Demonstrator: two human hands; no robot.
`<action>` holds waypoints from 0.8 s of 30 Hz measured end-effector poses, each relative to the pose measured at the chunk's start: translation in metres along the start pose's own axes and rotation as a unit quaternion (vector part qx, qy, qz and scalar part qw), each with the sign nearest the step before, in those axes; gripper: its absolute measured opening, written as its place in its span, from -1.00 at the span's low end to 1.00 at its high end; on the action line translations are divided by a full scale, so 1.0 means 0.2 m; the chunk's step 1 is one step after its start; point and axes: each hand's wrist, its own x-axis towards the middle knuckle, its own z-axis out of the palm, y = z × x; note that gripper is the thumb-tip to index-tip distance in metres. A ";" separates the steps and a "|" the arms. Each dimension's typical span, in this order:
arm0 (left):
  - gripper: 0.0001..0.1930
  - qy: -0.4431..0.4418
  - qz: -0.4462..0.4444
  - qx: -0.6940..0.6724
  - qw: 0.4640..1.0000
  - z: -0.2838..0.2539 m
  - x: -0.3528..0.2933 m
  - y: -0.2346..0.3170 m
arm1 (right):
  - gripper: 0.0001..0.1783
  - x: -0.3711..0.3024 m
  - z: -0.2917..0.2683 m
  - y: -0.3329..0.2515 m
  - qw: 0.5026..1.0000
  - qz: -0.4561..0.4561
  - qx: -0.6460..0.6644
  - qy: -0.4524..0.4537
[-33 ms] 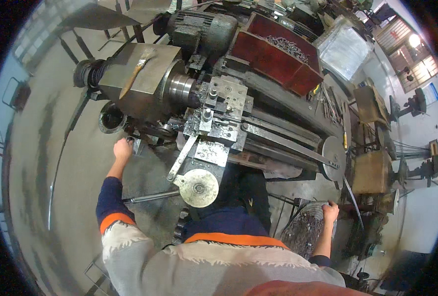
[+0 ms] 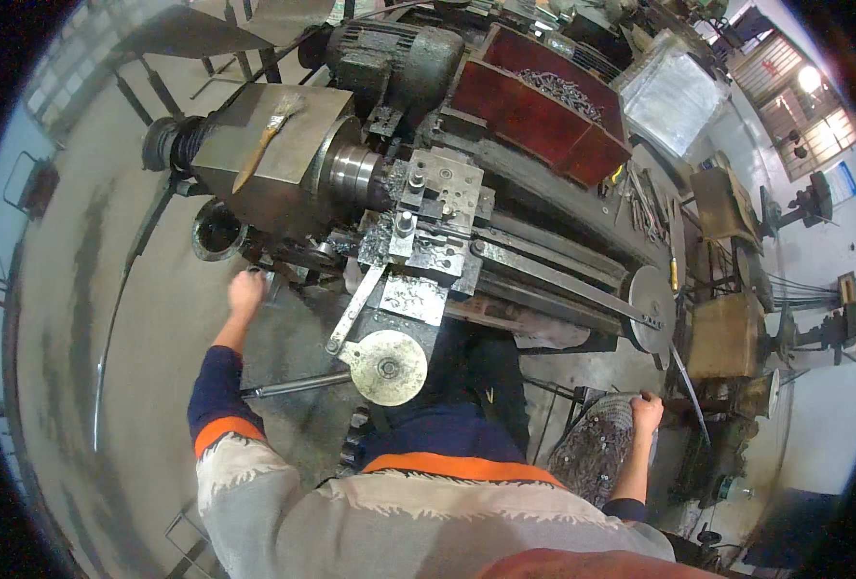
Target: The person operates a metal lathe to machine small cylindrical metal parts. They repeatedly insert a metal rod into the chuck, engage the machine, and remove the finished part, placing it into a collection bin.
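Note:
My left hand (image 2: pixel 247 290) is closed at the front left of a small metal lathe, just below the round dark opening (image 2: pixel 219 232); what it grips is mostly hidden. To the right, my right hand (image 2: pixel 648 414) is held as a fist beside a basket (image 2: pixel 597 439) of small metal pieces. A dark bit shows at its top, too small to name. Between my arms stands the lathe's tool slide (image 2: pixel 437 241), strewn with metal chips, with a lever (image 2: pixel 358 309) and a round pale handwheel (image 2: pixel 388 368) in front. The steel chuck (image 2: pixel 355 174) sits left of the slide.
A wooden-handled brush (image 2: pixel 266 145) lies on the headstock cover (image 2: pixel 225 145). Behind the slide stands a red box (image 2: pixel 515 101) holding small metal parts, beside a motor (image 2: pixel 394 63). A long bar (image 2: pixel 563 282) reaches right to a round disc (image 2: pixel 651 301). Hand tools (image 2: pixel 645 207) lie at the right.
My left hand has shifted slightly to the right, its wrist turning a little. My right hand stays beside the basket. The lathe parts look the same.

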 end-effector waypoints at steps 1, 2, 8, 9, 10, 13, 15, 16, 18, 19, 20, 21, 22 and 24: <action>-0.65 0.045 0.001 -0.008 0.999 0.22 0.10 -0.19 | -0.56 0.04 -0.01 -0.04 0.998 -0.033 0.059 -0.011; -0.64 -0.011 0.006 -0.090 0.996 0.12 0.00 0.04 | -0.56 0.03 -0.04 -0.07 0.997 -0.040 0.064 0.008; -0.78 -0.023 0.175 0.119 0.977 -0.05 -0.01 -0.20 | -0.62 0.15 -0.34 -0.49 0.981 -0.133 0.139 0.002; -0.78 -0.012 0.175 0.112 0.978 -0.04 0.03 -0.14 | -0.64 0.27 -0.27 -0.45 0.965 -0.218 0.105 0.106; -0.77 -0.002 0.161 0.109 0.981 -0.03 0.01 -0.15 | -0.65 0.30 -0.33 -0.62 0.964 -0.226 0.096 0.099; -0.72 0.000 0.163 0.124 0.979 -0.13 -0.04 -0.18 | -0.59 0.25 -0.50 -1.21 0.913 -0.351 0.202 0.054; -0.67 0.018 0.158 0.104 0.982 -0.31 -0.12 -0.16 | -0.60 0.19 -0.58 -1.58 0.878 -0.383 0.281 -0.052; -0.64 0.039 0.146 0.078 0.985 -0.47 -0.16 -0.15 | -0.60 0.09 -0.62 -1.78 0.850 -0.456 0.263 -0.012; -0.66 0.134 0.133 0.044 0.981 -0.75 -0.20 -0.28 | -0.58 0.02 -0.61 -2.14 0.762 -0.588 0.267 -0.048; -0.70 0.207 0.145 0.036 0.967 -0.94 -0.28 -0.28 | -0.58 -0.04 -0.59 -2.31 0.742 -0.608 0.269 -0.088; -0.72 0.304 0.170 -0.002 0.937 -1.08 -0.31 -0.36 | -0.58 -0.13 -0.59 -2.47 0.716 -0.631 0.271 -0.130; -0.71 0.286 0.069 0.056 0.954 -1.22 -0.34 -0.47 | -0.60 -0.23 -0.60 -2.60 0.703 -0.652 0.234 -0.162; -0.69 0.335 0.060 0.083 0.937 -1.31 -0.39 -0.57 | -0.62 -0.32 -0.61 -2.71 0.688 -0.672 0.195 -0.192; -0.65 0.222 -0.075 0.137 0.963 -1.34 -0.44 -0.87 | -0.65 -0.42 -0.53 -2.88 0.685 -0.687 0.123 -0.212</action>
